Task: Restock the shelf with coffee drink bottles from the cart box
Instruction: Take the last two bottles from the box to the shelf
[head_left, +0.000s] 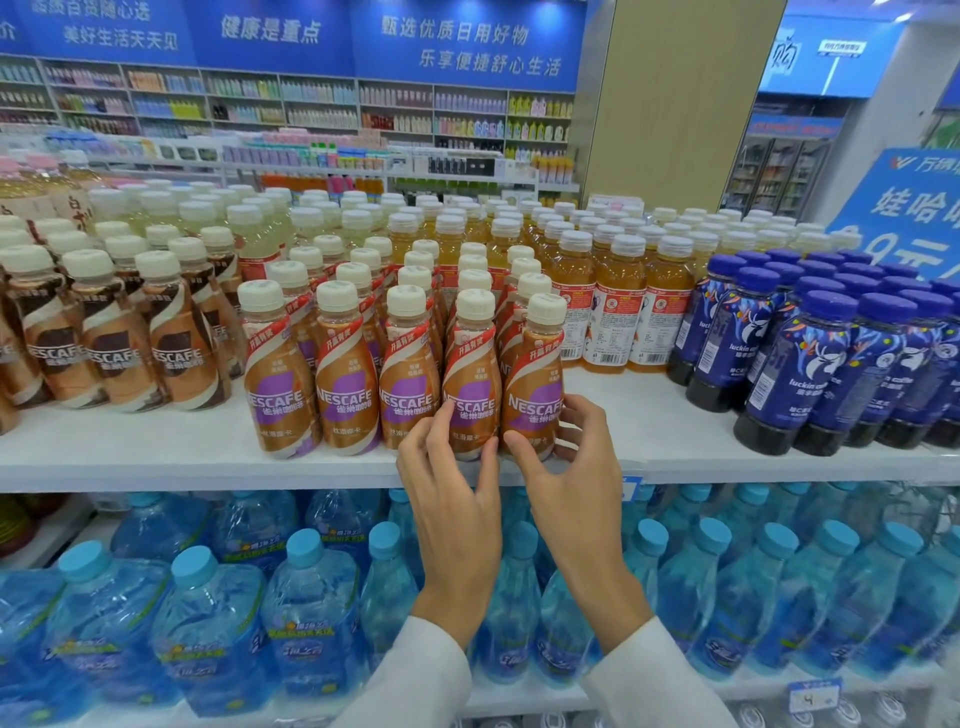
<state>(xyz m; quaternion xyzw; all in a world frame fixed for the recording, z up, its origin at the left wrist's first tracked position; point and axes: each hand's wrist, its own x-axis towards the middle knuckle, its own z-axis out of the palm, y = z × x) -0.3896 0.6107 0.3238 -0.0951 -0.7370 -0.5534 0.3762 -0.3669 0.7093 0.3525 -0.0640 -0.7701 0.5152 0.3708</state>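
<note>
Rows of purple-label Nescafe coffee bottles with cream caps stand on the white top shelf (156, 452). My left hand (452, 499) curls its thumb and fingers round the base of the fourth front bottle (470, 364). My right hand (571, 483) grips the base of the fifth front bottle (535, 364), thumb on its front and fingers round its right side. Both bottles stand upright at the shelf's front edge, touching each other. The cart box is out of view.
Brown-label Nescafe bottles (109, 343) stand to the left, orange tea bottles (618, 291) behind right, and dark blue luckin coffee bottles (810, 364) further right. A bare strip of shelf (649, 415) lies right of the held bottles. Large water bottles (208, 623) fill the lower shelf.
</note>
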